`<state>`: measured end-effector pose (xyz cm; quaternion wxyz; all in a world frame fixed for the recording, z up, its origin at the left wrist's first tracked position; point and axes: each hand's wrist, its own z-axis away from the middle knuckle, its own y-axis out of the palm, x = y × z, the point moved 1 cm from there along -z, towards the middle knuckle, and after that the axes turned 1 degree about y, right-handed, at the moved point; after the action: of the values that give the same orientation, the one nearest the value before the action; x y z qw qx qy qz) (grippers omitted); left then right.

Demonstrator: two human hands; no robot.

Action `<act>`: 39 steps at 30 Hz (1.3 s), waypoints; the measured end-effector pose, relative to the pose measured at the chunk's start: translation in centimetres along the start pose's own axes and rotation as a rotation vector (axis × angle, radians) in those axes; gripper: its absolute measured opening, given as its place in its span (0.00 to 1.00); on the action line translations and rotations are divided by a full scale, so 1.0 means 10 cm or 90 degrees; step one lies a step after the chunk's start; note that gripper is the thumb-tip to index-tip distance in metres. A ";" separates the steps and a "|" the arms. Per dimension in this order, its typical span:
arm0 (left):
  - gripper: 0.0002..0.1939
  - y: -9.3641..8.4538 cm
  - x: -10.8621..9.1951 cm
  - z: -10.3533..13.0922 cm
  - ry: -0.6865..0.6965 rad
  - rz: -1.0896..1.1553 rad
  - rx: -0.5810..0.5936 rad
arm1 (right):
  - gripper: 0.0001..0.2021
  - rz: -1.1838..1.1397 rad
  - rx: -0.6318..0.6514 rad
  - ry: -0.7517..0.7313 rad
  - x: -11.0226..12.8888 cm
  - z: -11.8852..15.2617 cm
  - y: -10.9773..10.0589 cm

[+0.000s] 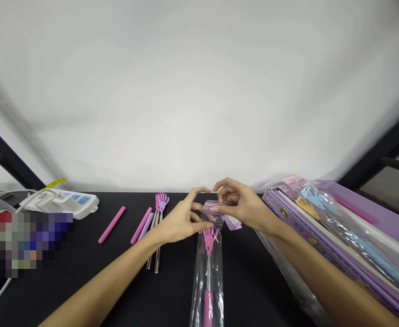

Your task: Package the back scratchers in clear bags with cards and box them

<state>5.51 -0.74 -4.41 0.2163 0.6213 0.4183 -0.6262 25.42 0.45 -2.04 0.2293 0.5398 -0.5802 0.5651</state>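
A pink hand-shaped back scratcher (208, 240) with a metal rod and pink grip lies inside a clear plastic sleeve (217, 277), directly in front of me. My left hand (181, 218) pinches the sleeve's top edge between thumb and fingers. With thumb and bent fingers, my right hand (242, 204) holds a small purple printed card (211, 207) over that same end. Beneath the right hand, more printed cards (232, 222) rest on the table. Left of my left hand lie a pink and a lilac scratcher head (163, 202) on metal rods, partly hidden by my forearm.
Loose pink grip tubes (112, 225) and a lilac tube (145, 228) lie on the black table (117, 263). A white power strip (83, 204) with cables sits at left. On the right stands a purple box (277, 204) holding bagged scratchers (359, 240).
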 end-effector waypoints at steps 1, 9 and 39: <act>0.34 0.00 -0.01 0.00 0.004 -0.003 -0.003 | 0.19 -0.008 0.007 0.017 0.01 0.00 -0.01; 0.34 -0.02 -0.03 0.01 -0.002 0.002 -0.028 | 0.11 0.002 0.039 0.072 -0.01 -0.02 -0.04; 0.28 -0.05 -0.17 -0.31 0.064 -0.030 -0.366 | 0.14 -0.053 0.062 0.204 0.16 0.33 -0.17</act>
<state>7.18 1.62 -2.28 0.3476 0.5547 0.6031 -0.4558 27.61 -2.70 -0.80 0.3156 0.4771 -0.4849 0.6615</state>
